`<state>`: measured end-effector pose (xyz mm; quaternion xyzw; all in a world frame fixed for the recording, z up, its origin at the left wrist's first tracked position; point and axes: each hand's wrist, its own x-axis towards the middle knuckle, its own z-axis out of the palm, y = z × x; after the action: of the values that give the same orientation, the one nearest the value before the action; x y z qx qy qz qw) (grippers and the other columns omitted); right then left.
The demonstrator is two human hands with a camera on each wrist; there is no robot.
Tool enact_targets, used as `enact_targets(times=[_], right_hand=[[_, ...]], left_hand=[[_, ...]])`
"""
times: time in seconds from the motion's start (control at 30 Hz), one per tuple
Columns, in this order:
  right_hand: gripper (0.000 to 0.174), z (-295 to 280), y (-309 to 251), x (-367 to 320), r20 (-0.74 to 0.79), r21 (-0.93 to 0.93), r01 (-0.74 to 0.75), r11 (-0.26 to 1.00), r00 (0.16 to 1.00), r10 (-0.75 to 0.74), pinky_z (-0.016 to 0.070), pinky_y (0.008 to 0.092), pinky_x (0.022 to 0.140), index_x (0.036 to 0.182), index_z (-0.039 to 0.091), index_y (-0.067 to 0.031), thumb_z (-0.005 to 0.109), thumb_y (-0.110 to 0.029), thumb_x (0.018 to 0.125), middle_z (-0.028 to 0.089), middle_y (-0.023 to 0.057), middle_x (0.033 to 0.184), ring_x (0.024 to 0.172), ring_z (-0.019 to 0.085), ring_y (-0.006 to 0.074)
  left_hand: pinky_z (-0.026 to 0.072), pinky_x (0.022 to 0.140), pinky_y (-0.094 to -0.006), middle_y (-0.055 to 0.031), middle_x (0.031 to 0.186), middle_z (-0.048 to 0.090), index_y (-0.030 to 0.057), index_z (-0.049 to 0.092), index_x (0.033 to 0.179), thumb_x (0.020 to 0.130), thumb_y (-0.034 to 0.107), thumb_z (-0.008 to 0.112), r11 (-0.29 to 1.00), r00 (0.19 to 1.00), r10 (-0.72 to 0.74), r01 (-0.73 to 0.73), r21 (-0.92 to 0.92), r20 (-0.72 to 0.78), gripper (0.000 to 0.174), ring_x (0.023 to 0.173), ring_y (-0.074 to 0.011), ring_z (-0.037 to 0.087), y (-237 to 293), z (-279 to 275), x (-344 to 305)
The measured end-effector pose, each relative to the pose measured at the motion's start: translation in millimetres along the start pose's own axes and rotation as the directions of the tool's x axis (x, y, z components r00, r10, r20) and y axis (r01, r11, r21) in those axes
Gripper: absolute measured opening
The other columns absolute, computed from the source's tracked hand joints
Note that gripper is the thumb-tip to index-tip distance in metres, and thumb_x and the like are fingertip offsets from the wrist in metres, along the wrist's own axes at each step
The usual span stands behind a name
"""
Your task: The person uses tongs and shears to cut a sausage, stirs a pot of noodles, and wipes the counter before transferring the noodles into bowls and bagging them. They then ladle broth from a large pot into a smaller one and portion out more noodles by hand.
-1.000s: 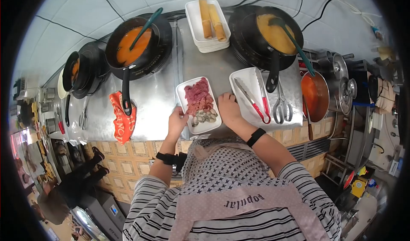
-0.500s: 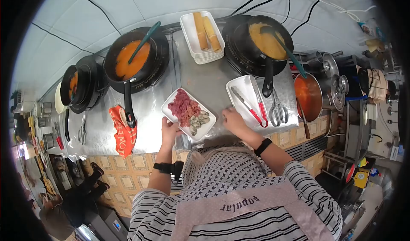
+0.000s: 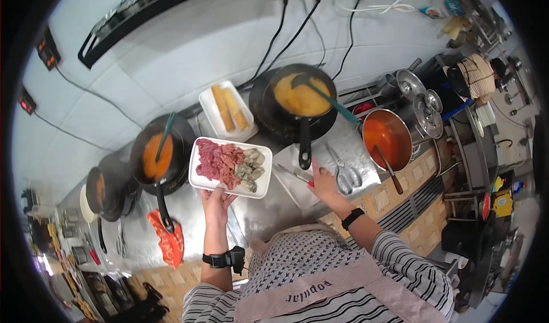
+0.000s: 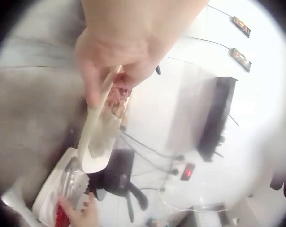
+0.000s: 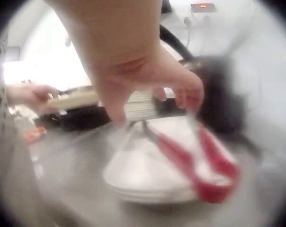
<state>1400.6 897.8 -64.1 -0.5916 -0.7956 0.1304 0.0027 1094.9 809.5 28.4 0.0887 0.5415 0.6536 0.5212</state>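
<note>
My left hand (image 3: pixel 215 207) holds a white rectangular tray (image 3: pixel 265 178) by its near edge, raised above the counter. On the tray lie strips of raw red meat (image 3: pixel 213 158) and a cluster of shucked oysters (image 3: pixel 250 167). In the left wrist view the thumb and fingers clasp the tray's end from both faces. Over at the right, my right hand (image 3: pixel 327 188) reaches above the red-handled tongs (image 5: pixel 214 165), thumb and fingers apart. The tongs rest on a small stack of white trays (image 5: pixel 133 165), blurred in the right wrist view.
Behind stand a wok of yellow sauce (image 3: pixel 297 97), a pan of orange sauce (image 3: pixel 154 157) and white trays with bamboo-like tubes (image 3: pixel 229 108). Scissors (image 3: pixel 345 177) lie by the tongs. A pot of red sauce (image 3: pixel 380 137) stands right; a red cloth (image 3: pixel 166 240) lies left.
My left hand has lifted the tray of meat and oysters off the counter, up and to the left. My right hand has moved right, over the tongs. The head view has tilted upward.
</note>
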Motion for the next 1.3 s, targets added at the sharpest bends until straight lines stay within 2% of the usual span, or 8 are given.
enact_targets(times=[0.07,0.23,0.4,0.47,0.53,0.63,0.77,1.3], right_hand=[[0.094,6.1,20.6,5.6,0.023,0.113,0.052,0.992,0.998,-0.055,0.0475,0.0440,0.079,0.141,0.016,-0.0049,0.070,-0.021,0.066,0.052,0.0231,0.106,0.092,0.055,0.0398],[0.074,-96.1,53.8,-54.4,0.214,0.389,-0.213,0.896,0.967,0.137,0.0498,0.0410,0.067,0.133,0.038,0.0001,0.069,-0.023,0.070,0.064,0.0166,0.087,0.077,0.064,0.0308],[0.071,-184.2,44.5,-45.5,-0.101,0.732,-0.041,0.680,0.980,0.169,0.0492,0.0370,0.063,0.125,0.044,0.0013,0.070,-0.040,0.073,0.060,0.0131,0.072,0.066,0.060,0.0297],[0.071,-204.8,20.2,-2.0,-0.142,0.508,0.023,0.861,0.988,0.057,0.0478,0.0328,0.061,0.127,0.042,0.0024,0.070,-0.036,0.074,0.061,0.0121,0.077,0.067,0.060,0.0246],[0.072,-192.0,-0.5,49.9,-0.284,0.423,0.126,0.897,0.959,-0.001,0.0496,0.0362,0.066,0.127,0.041,0.0042,0.068,-0.039,0.075,0.062,0.0158,0.083,0.072,0.062,0.0295],[0.074,-186.0,-9.0,87.8,-0.224,0.207,0.088,0.974,0.974,-0.040,0.0504,0.0404,0.069,0.125,0.041,0.0070,0.065,-0.042,0.075,0.062,0.0213,0.086,0.078,0.063,0.0341],[0.079,-189.5,1.3,104.2,-0.231,0.283,-0.015,0.959,0.969,0.084,0.0506,0.0414,0.070,0.125,0.039,0.0101,0.064,-0.045,0.075,0.062,0.0242,0.087,0.082,0.062,0.0360],[0.082,-178.8,-27.6,137.3,-0.282,0.071,0.066,0.995,0.959,-0.043,0.0534,0.0370,0.065,0.125,0.036,0.0115,0.070,-0.040,0.071,0.059,0.0221,0.092,0.077,0.064,0.0314]], left_hand=[[0.0562,0.073,-0.0389,-0.0122,0.118,0.052,0.0137,0.032,0.129,0.078,0.000,0.047,0.998,0.999,0.035,-0.034,-0.046,0.032,0.055,0.095,-0.0272,0.061,14.4,29.6,7.8],[0.0551,0.080,-0.0457,-0.0167,0.115,0.052,0.0082,0.031,0.128,0.077,-0.003,0.047,0.985,0.993,0.043,-0.023,-0.170,0.113,0.055,0.095,-0.0331,0.060,21.5,95.9,40.0],[0.0539,0.084,-0.0446,-0.0168,0.117,0.052,-0.0024,0.039,0.121,0.078,-0.003,0.046,0.955,0.980,0.056,0.004,-0.298,0.193,0.044,0.098,-0.0328,0.059,3.5,152.3,66.8],[0.0542,0.083,-0.0457,-0.0176,0.117,0.052,0.0006,0.037,0.124,0.077,-0.003,0.046,0.931,0.981,0.040,0.033,-0.364,0.191,0.048,0.098,-0.0335,0.060,-18.7,164.3,85.3],[0.0553,0.082,-0.0441,-0.0167,0.115,0.052,-0.0018,0.037,0.121,0.077,-0.004,0.045,0.923,0.980,0.046,0.032,-0.382,0.194,0.045,0.099,-0.0341,0.059,-27.9,178.5,86.4],[0.0572,0.080,-0.0423,-0.0161,0.113,0.052,-0.0042,0.038,0.119,0.077,-0.003,0.045,0.929,0.984,0.083,-0.019,-0.369,0.159,0.042,0.097,-0.0329,0.060,-30.1,196.1,81.1],[0.0575,0.078,-0.0413,-0.0136,0.114,0.052,0.0046,0.037,0.123,0.077,-0.004,0.044,0.939,0.992,0.103,-0.071,-0.337,0.078,0.048,0.093,-0.0303,0.061,-27.4,203.2,76.5],[0.0575,0.078,-0.0411,-0.0146,0.112,0.054,0.0004,0.038,0.120,0.078,-0.002,0.045,0.943,0.990,0.119,-0.090,-0.320,0.071,0.042,0.092,-0.0299,0.062,-30.6,199.5,88.0]])
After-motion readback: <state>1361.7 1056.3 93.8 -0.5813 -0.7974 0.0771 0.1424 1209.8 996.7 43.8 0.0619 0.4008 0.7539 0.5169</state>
